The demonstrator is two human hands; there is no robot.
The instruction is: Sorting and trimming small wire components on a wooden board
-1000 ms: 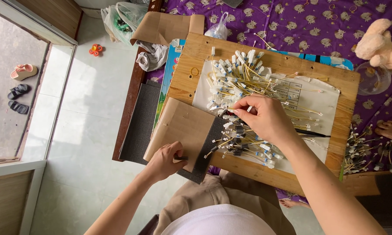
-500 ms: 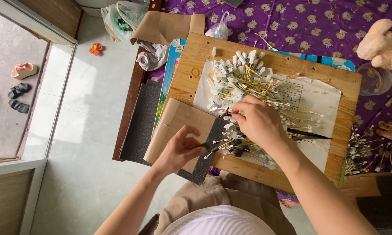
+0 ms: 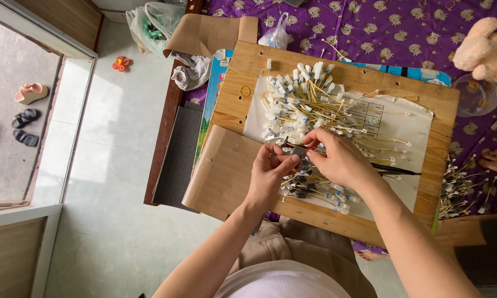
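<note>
My left hand [image 3: 271, 172] and my right hand [image 3: 337, 157] meet over a wooden board [image 3: 248, 77] on my lap. Together their fingertips pinch a small wire piece with a dark connector [image 3: 298, 150] and a red end. A heap of yellow wires with white connectors [image 3: 303, 99] lies on a white paper sheet [image 3: 408, 127] just beyond my fingers. More wires with dark ends [image 3: 309, 187] lie under and between my hands. A brown cardboard sheet [image 3: 221, 171] rests on the board's left part, under my left wrist.
A purple patterned cloth [image 3: 403, 33] covers the surface beyond the board, with a plush toy [image 3: 483, 49] and a clear bowl [image 3: 474, 96] at the right. Another bundle of wires [image 3: 469, 193] lies at the right edge. Pale tiled floor [image 3: 110, 165] and sandals [image 3: 28, 94] are at the left.
My left hand has left the cardboard's lower edge and moved up and right to meet my right hand. Both now pinch the same small wire piece.
</note>
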